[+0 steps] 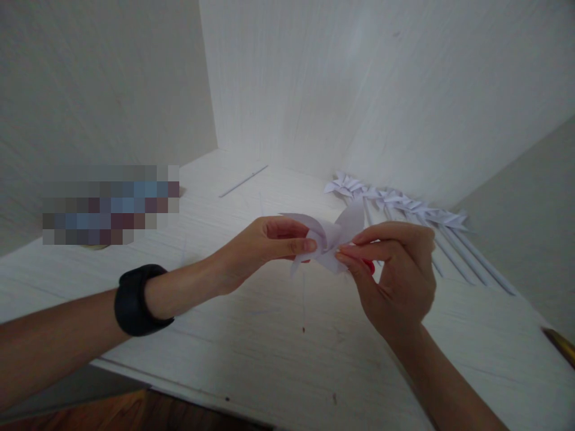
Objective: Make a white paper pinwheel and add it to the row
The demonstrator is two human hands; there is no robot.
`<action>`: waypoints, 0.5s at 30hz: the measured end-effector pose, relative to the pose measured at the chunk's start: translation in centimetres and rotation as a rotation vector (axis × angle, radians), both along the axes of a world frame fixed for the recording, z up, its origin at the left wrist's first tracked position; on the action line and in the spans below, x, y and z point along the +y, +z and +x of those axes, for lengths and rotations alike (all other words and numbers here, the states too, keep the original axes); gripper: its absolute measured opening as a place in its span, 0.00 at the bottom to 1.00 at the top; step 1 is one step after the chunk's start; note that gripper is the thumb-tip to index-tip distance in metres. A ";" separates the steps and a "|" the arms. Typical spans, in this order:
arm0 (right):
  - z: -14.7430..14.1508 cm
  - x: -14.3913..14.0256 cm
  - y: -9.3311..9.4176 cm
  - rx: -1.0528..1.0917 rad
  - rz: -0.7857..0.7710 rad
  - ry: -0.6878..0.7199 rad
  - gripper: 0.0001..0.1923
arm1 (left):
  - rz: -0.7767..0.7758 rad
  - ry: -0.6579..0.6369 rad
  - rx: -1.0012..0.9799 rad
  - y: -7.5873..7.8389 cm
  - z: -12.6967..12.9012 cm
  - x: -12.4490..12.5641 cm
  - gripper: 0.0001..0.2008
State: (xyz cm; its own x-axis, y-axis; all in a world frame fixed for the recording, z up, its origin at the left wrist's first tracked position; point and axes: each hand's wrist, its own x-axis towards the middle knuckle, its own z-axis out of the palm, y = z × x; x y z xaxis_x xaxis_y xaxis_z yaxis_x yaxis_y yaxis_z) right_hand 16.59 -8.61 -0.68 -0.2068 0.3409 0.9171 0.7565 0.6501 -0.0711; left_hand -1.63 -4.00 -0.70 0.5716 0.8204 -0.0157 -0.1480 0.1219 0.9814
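Above the middle of the table, a white paper pinwheel (330, 235) is held between my two hands, its blades curled in toward the centre. My left hand (281, 242), with a black band (137, 299) on the wrist, pinches its left side between thumb and fingers. On the opposite side, my right hand (398, 272) is closed, thumb and fingertips pressed together at the paper near the centre. A small red object (370, 266) shows behind the right thumb, partly hidden; its kind cannot be made out.
Several finished paper pinwheels on white sticks (476, 257) lie in a row at the right, against the wall. A single thin white paper stick (243, 181) lies at the back. Pixelated items stand at the left. The white table's front edge (188, 398) runs below.
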 end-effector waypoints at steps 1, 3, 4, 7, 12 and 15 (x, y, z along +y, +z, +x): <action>0.0 0.0 0.0 -0.013 0.006 -0.006 0.06 | 0.013 0.005 0.011 0.0 0.0 0.0 0.10; 0.0 0.0 0.0 -0.023 0.020 -0.006 0.07 | 0.035 0.015 0.023 0.0 0.0 -0.1 0.10; 0.0 0.0 0.0 -0.024 0.028 -0.004 0.07 | 0.043 0.023 0.024 0.1 0.0 -0.2 0.10; 0.0 0.0 -0.1 -0.033 0.054 -0.017 0.07 | 0.052 0.060 0.029 0.2 0.1 -0.3 0.10; 0.0 0.0 -0.2 -0.088 0.074 -0.053 0.07 | 0.081 0.070 0.045 0.2 0.2 -0.4 0.10; 0.0 0.0 -0.2 -0.128 0.088 -0.071 0.06 | 0.115 0.072 0.085 0.1 0.2 -0.4 0.09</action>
State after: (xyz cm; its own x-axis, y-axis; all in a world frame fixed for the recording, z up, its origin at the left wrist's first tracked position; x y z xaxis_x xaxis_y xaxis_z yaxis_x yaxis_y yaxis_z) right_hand 16.59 -8.65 -0.87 -0.3022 0.2783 0.9117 0.7999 0.5943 0.0837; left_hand -1.42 -4.43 -0.57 0.5120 0.8583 0.0346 -0.0678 0.0002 0.9977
